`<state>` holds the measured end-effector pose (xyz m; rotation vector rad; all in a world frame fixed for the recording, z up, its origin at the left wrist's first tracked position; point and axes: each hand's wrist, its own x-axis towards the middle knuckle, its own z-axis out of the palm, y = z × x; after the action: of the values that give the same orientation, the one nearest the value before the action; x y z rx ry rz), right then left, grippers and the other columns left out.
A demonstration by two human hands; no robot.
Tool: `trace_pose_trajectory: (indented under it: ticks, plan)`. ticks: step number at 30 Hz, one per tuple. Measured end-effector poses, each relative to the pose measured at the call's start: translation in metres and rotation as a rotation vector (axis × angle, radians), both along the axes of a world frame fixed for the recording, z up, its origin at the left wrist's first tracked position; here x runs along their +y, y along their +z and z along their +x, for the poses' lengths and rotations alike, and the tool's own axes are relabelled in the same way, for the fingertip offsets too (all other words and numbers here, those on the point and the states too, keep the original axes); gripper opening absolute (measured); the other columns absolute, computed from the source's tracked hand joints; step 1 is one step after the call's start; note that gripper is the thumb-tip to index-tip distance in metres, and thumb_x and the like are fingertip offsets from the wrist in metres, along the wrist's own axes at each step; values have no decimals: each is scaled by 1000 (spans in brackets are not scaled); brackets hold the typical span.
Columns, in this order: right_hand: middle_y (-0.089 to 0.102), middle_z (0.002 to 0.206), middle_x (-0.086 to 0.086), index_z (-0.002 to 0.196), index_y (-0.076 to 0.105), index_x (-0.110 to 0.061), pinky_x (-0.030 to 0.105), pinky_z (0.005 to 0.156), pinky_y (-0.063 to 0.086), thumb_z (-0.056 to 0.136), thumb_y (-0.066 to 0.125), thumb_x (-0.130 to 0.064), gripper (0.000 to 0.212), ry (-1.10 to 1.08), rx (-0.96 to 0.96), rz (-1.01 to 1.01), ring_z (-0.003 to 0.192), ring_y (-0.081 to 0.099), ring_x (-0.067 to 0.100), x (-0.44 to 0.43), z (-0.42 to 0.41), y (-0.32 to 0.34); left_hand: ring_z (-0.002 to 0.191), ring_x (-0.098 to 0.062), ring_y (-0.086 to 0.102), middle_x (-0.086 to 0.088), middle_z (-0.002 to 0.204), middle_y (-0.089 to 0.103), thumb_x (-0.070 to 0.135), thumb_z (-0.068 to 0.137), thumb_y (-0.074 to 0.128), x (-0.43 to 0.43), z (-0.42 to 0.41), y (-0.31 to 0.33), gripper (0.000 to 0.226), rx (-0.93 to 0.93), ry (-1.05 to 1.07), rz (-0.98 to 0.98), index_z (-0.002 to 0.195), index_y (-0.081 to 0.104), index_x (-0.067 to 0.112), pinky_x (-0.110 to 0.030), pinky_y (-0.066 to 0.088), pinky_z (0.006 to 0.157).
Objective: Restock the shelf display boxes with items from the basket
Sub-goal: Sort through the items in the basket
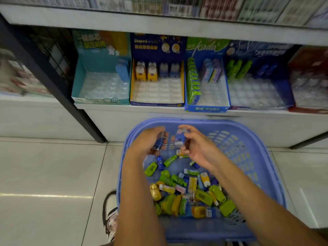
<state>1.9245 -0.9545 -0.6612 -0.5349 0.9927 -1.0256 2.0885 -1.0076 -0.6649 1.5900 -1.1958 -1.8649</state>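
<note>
1. the left grip (pixel 150 142) is curling round a small blue item (pixel 158 144), holding it above the far end of the basket (pixel 248 134).
2. the right grip (pixel 197 148) is pinching a blue-and-white item (pixel 178 139) just beside the left one, the two items staying apart.
3. loose items (pixel 188 192) are lying in the basket, below both grips and nearer the person.
4. the boxes (pixel 157 89) are sitting on the shelf (pixel 110 107) beyond the basket, well apart from both grips, most tray slots showing bare.
</note>
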Motion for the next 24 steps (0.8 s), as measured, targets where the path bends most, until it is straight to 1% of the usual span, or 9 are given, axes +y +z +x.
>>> trace_pose_trajectory:
  ticks: [2, 5, 7, 9, 11, 14, 18, 22, 24]
  plan:
    - [51, 95, 14, 103, 57, -14, 19, 42, 40, 86, 52, -8, 19, -9, -98, -77, 48, 51, 11, -7, 1, 34, 49, -12, 56, 2, 60, 62, 37, 96, 45, -4, -1, 23, 34, 36, -8, -69, 75, 62, 17, -20, 40, 43]
    - [57, 89, 15, 105, 60, -12, 19, 53, 47, 92, 45, 0, 23, 7, 110, -296, 59, 61, 13, -34, 4, 77, 45, -10, 58, 2, 56, 62, 41, 97, 42, -5, -6, 52, 39, 109, 71, -176, 75, 63, 17, -21, 44, 44]
    - [61, 90, 8, 108, 59, -14, 19, 61, 50, 96, 46, -3, 21, -37, 429, -429, 68, 65, 15, -59, 6, 99, 50, -12, 58, 0, 59, 62, 42, 99, 40, -5, -6, 64, 40, 206, 170, -190, 81, 62, 14, -22, 46, 44]
    - [61, 95, 2, 117, 57, -15, 19, 68, 49, 98, 46, -11, 22, -76, 851, -553, 76, 64, 14, -89, 8, 109, 54, -16, 57, -4, 66, 61, 38, 100, 37, -6, -7, 71, 40, 304, 268, -140, 81, 60, 11, -23, 47, 44]
    - [60, 110, 7, 125, 56, -13, 22, 78, 48, 98, 46, -14, 29, -33, 1273, -648, 90, 62, 19, -121, 11, 110, 56, -18, 55, -7, 71, 58, 32, 102, 35, -9, -7, 76, 40, 360, 332, -72, 78, 58, 10, -21, 47, 42]
    - [57, 125, 14, 125, 51, -8, 35, 93, 45, 94, 52, -11, 31, 126, 1628, -626, 111, 55, 29, -157, 17, 106, 64, -19, 56, -8, 76, 57, 27, 101, 36, -10, -5, 78, 38, 357, 358, -29, 74, 56, 9, -24, 50, 47]
    - [58, 123, 15, 120, 53, -9, 35, 93, 45, 92, 57, -13, 28, 280, 1707, -649, 112, 54, 30, -174, 16, 99, 88, -20, 58, -9, 97, 61, 25, 96, 50, -11, 4, 64, 21, 300, 341, -183, 90, 66, 13, -36, 55, 78]
    - [57, 120, 16, 116, 57, -7, 33, 94, 45, 90, 60, -7, 27, 330, 1695, -690, 109, 55, 30, -181, 9, 99, 96, -14, 59, 4, 95, 65, 24, 93, 55, -13, 9, 58, 17, 351, 360, -252, 94, 70, 17, -30, 56, 80]
    - [57, 120, 16, 114, 58, -6, 38, 96, 45, 88, 63, -9, 27, 324, 1698, -715, 109, 55, 30, -183, 8, 97, 103, -12, 60, 6, 100, 67, 25, 94, 55, -12, 8, 58, 18, 374, 366, -284, 97, 71, 18, -31, 57, 82]
